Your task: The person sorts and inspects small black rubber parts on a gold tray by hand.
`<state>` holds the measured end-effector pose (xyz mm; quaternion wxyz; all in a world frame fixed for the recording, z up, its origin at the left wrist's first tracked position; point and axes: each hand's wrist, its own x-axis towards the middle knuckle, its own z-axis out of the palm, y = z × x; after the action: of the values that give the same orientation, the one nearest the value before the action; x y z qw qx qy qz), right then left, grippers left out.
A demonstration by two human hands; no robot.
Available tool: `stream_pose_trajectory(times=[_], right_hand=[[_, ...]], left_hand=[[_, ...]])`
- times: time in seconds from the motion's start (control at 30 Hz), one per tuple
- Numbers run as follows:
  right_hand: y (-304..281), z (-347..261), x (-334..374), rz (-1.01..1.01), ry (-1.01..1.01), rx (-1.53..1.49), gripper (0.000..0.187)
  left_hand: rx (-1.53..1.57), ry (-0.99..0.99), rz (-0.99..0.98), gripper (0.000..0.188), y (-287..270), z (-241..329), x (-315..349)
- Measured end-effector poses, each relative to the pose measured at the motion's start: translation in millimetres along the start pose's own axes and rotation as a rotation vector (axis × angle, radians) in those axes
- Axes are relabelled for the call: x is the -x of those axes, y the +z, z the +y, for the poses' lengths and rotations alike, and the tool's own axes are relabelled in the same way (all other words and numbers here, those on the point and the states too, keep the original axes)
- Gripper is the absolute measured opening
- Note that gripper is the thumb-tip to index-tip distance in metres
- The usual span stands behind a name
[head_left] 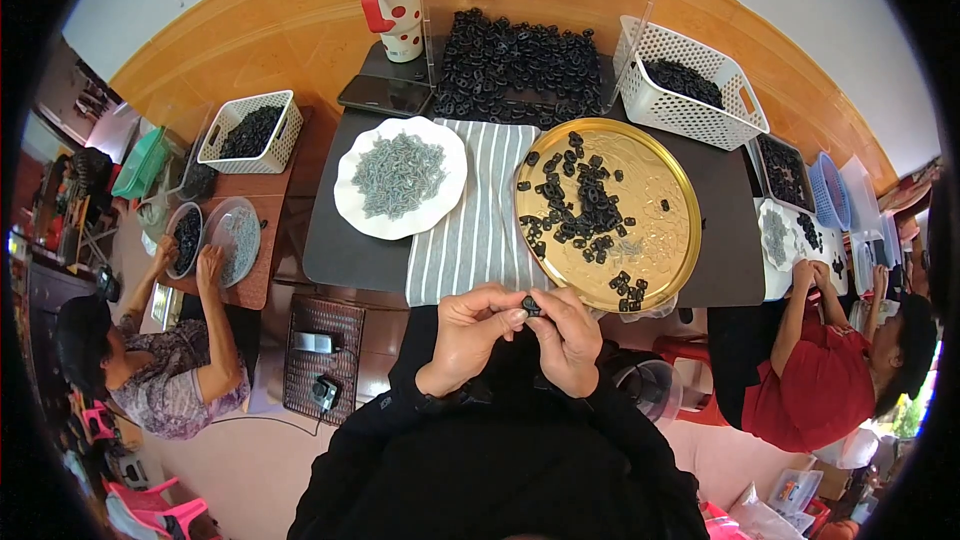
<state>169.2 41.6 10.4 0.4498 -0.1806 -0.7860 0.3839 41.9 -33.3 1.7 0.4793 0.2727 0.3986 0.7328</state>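
Note:
Between the fingertips of both hands I pinch one small black plastic part [531, 306], held just in front of the table's near edge. My left hand [470, 332] grips it from one side, thumb toward it; my right hand [565, 340] grips it from the other. The fingers cover most of the part. Ahead and to the right lies a round gold tray [665, 240] with many loose black parts [597, 202] on it. A white scalloped plate [352, 210] heaped with small grey screws [400, 175] stands to the left. A striped grey cloth [470, 250] lies between them.
At the back, a clear bin [655, 0] holds a heap of black parts, beside a white basket [735, 125] of more. A phone [385, 94] and a red-lidded tumbler [392, 5] stand back left. Co-workers sit at left [175, 380] and right [820, 385].

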Motion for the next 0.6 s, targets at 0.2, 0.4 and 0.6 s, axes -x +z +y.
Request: stream_pose_trajectory(times=[0.2, 0.4, 0.6], right_hand=[[2, 1, 4, 0.042, -0.015, 0.012, 0.035], [-1, -3, -1, 0.097, -0.069, 0.049, 0.031], [0, -13, 3, 0.169, 0.040, -0.026, 0.020]], left_hand=[[-0.005, 0.027, -0.014, 0.020, 2, -4, 2], [-0.044, 0.076, -0.025, 0.016, 11, -2, 1], [-0.057, 0.059, -0.064, 0.019, 12, -4, 2]])
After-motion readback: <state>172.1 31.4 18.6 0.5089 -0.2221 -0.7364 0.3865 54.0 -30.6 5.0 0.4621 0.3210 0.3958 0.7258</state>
